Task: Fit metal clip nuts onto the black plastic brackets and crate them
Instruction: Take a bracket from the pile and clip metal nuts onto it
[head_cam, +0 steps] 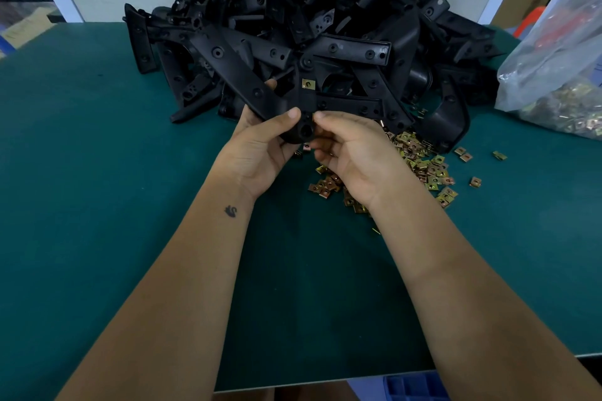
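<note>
1. The left hand [260, 143] gripped a black bracket [301, 101] at frame centre, thumb curled over it.
2. The right hand [351, 153] pinched the bracket's lower end.
3. One clip nut [307, 84] sat on the bracket.
4. Loose clip nuts [420, 166] lay right of centre on the green table [97, 172], below the bracket pile [309, 10].

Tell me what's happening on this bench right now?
A person holds a black plastic bracket in both hands, left hand and right hand, above a green table. One clip nut is already fitted. Loose clip nuts lie beside the right hand; a pile of brackets sits behind.
</note>
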`<state>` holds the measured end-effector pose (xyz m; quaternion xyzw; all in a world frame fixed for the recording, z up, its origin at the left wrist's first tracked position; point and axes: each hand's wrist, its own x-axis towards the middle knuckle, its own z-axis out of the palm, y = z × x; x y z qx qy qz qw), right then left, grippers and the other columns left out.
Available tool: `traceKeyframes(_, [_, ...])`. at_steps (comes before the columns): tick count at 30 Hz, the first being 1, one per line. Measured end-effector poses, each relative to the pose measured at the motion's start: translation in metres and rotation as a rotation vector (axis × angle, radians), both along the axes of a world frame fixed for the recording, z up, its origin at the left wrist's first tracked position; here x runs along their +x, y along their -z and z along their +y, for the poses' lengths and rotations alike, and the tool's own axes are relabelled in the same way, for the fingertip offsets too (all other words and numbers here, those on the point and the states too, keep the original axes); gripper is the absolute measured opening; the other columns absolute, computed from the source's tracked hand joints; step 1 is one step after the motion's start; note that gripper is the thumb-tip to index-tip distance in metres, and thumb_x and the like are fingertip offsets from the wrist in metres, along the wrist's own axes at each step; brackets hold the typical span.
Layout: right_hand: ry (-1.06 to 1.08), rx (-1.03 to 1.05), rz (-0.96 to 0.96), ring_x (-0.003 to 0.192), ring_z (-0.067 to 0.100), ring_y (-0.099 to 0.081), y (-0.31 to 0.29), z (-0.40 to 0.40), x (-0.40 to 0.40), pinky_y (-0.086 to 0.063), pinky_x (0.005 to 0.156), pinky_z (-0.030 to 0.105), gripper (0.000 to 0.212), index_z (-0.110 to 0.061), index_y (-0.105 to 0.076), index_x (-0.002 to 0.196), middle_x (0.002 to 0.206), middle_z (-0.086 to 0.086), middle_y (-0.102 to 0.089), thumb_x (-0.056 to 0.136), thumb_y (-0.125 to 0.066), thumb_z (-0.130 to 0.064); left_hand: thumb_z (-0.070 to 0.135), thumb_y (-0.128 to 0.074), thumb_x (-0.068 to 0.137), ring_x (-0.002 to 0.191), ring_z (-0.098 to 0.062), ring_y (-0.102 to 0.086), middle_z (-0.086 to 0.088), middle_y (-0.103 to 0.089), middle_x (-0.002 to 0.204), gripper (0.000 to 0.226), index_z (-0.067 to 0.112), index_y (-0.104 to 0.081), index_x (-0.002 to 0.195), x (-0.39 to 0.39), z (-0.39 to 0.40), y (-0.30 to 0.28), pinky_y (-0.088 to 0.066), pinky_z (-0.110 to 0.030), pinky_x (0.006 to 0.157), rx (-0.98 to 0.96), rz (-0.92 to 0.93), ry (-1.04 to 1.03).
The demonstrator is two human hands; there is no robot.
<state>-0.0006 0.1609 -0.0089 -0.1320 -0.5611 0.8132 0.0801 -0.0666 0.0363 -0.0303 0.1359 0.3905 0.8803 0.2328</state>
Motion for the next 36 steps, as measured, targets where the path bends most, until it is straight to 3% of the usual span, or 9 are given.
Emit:
traceKeyframes(5, [0.005,-0.033,0.015,0.062,0.009,-0.058,-0.0015,-0.0007,0.0021,-0.047,0.057,0.021,0.015,-0.014,-0.068,0.079,0.067,-0.004,-0.064,0.093,-0.063,-0.01,0.009,-0.069,0.077,0.101,-0.016,-0.07,0.003,-0.073,0.11,0.05,0.033,-0.054,0.117,-0.0013,-0.0004,0.0013,-0.057,-0.034,0.086,-0.048,0.029,0.043])
traceKeyframes(12, [0.031,0.009,0.028,0.061,0.007,-0.058,-0.0021,-0.0014,0.0042,-0.046,0.057,0.019,0.016,-0.016,-0.067,0.077,0.07,-0.004,-0.064,0.092,-0.063,-0.011,0.011,-0.069,0.079,0.092,-0.016,-0.07,0.003,-0.073,0.108,0.046,0.034,-0.054,0.115,0.0,-0.0004,0.0015,-0.056,-0.028,0.068,-0.049,0.015,0.073])
traceKeyframes(26, [0.09,0.105,0.028,0.058,0.006,-0.054,0.0002,-0.0034,0.0034,-0.044,0.057,0.02,0.016,-0.015,-0.067,0.076,0.064,-0.007,-0.061,0.091,-0.066,-0.012,0.012,-0.072,0.075,0.086,-0.016,-0.07,0.001,-0.071,0.109,0.053,0.033,-0.054,0.12,0.0021,-0.0003,-0.0009,-0.055,-0.026,0.062,-0.072,-0.008,0.052])
traceKeyframes(36, [0.031,0.038,0.024,0.055,0.006,-0.047,0.0029,0.0012,0.0018,-0.041,0.054,0.019,0.018,-0.014,-0.065,0.073,0.057,-0.006,-0.051,0.09,-0.066,-0.013,0.015,-0.073,0.075,0.077,-0.013,-0.068,0.004,-0.073,0.101,0.051,0.034,-0.055,0.119,0.0037,-0.0019,-0.0024,-0.053,-0.022,0.056,-0.092,-0.034,0.075])
